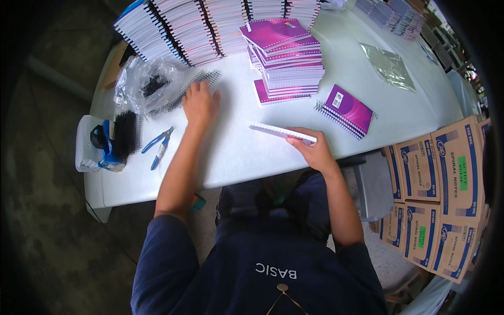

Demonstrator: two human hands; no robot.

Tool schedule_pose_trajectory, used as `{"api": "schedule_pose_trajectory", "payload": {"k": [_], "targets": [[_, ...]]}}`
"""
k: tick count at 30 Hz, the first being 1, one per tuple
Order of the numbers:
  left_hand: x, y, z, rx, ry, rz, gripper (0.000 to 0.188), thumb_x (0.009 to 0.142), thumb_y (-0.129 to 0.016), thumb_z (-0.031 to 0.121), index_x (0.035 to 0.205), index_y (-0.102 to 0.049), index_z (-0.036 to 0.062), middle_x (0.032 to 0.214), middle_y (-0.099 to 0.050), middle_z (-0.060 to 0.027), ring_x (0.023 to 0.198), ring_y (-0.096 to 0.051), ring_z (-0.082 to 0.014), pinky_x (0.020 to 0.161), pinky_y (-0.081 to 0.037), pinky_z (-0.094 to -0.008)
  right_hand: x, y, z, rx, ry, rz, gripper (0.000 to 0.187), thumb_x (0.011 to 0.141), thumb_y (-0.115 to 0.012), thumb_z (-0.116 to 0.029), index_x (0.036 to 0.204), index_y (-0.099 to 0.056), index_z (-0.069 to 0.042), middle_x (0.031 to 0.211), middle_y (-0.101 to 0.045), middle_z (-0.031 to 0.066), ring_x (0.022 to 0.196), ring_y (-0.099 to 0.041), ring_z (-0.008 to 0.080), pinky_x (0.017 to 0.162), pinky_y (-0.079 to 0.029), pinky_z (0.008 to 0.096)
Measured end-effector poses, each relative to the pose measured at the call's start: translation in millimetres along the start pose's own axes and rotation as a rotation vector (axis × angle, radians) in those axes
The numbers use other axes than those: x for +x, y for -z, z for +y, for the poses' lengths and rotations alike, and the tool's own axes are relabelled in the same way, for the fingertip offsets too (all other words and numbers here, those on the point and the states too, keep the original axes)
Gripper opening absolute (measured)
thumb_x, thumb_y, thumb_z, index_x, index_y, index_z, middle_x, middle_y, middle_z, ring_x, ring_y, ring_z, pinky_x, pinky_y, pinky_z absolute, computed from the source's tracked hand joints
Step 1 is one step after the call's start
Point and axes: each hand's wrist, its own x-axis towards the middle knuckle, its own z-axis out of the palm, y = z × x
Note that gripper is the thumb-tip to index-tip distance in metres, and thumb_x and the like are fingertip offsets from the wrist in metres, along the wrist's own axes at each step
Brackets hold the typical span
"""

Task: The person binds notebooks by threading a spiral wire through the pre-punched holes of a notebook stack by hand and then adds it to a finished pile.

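My left hand [200,105] reaches onto a loose bundle of dark spiral binding coils [210,79], its fingertips touching them and its thumb held apart. In my right hand [315,149] is a small notebook pad [278,132], gripped at its right end and seen nearly edge-on above the table. Its binding edge is hard to make out. Beyond it stands an uneven stack of purple-covered notebooks [291,68] with punched holes along their edges. To the right lie purple notebooks [349,107] with coils sticking out past their ends.
Blue-handled pliers [158,146] lie left, near black coils [128,131], a blue tape dispenser [107,147] and a clear plastic bag [142,84]. Tall rows of bound books [184,31] line the table's back. A clear packet [388,65] lies right; cardboard boxes [420,168] stand beside the table.
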Motion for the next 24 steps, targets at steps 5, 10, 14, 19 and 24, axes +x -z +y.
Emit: {"api": "schedule_pose_trajectory", "payload": {"k": [5,10,14,19,24], "targets": [[-6.4,-2.5,-7.6,-0.403,0.122,-0.404,0.029,0.091,-0.052,0.025,0.109,-0.058,0.0039,0.087,-0.06,-0.0093,0.076,-0.058,-0.0212,0.067,-0.047,-0.0323,4.7,-4.0,0.2,0.188,0.197,0.139,0.028,0.085,-0.062,-0.002,0.113,-0.062,0.0,0.108,-0.065,0.0077,0.098,-0.058,0.0123,0.088,-0.044,0.0261],[-22.9,61.5,29.9,-1.196,0.289,-0.771,0.033,0.099,-0.04,0.029,0.099,-0.059,0.0023,0.072,-0.048,0.0003,0.06,-0.039,-0.0064,0.055,-0.034,-0.0223,3.1,1.1,5.4,0.135,0.207,0.091,0.025,0.086,-0.06,-0.001,0.11,-0.063,0.001,0.106,-0.065,0.0075,0.099,-0.058,0.0126,0.089,-0.044,0.0261],[-33.7,66.9,28.4,-1.116,0.129,-0.853,0.042,0.097,-0.045,0.039,0.09,-0.061,0.0012,0.066,-0.044,-0.0008,0.063,-0.04,-0.0095,0.06,-0.035,-0.0248,3.6,0.9,4.7,0.126,0.205,0.09,0.026,0.086,-0.061,-0.001,0.111,-0.062,0.001,0.107,-0.065,0.0079,0.099,-0.057,0.0127,0.089,-0.044,0.0255],[-33.0,58.0,31.7,-1.003,0.105,-0.784,0.039,0.096,-0.049,0.037,0.086,-0.06,0.0003,0.064,-0.046,-0.0014,0.063,-0.042,-0.0091,0.06,-0.037,-0.0254,4.7,-1.5,5.7,0.153,0.183,0.111,0.028,0.086,-0.06,-0.001,0.114,-0.062,0.001,0.109,-0.065,0.0088,0.099,-0.058,0.0126,0.088,-0.045,0.0245],[-27.2,55.9,35.4,-1.061,0.121,-0.731,0.026,0.093,-0.057,0.027,0.089,-0.058,0.0009,0.068,-0.05,0.0001,0.062,-0.044,-0.0078,0.058,-0.038,-0.0241,5.0,-0.3,6.3,0.145,0.185,0.116,0.027,0.087,-0.059,0.0,0.114,-0.062,0.001,0.108,-0.066,0.0087,0.098,-0.058,0.0121,0.088,-0.045,0.0243]]}}
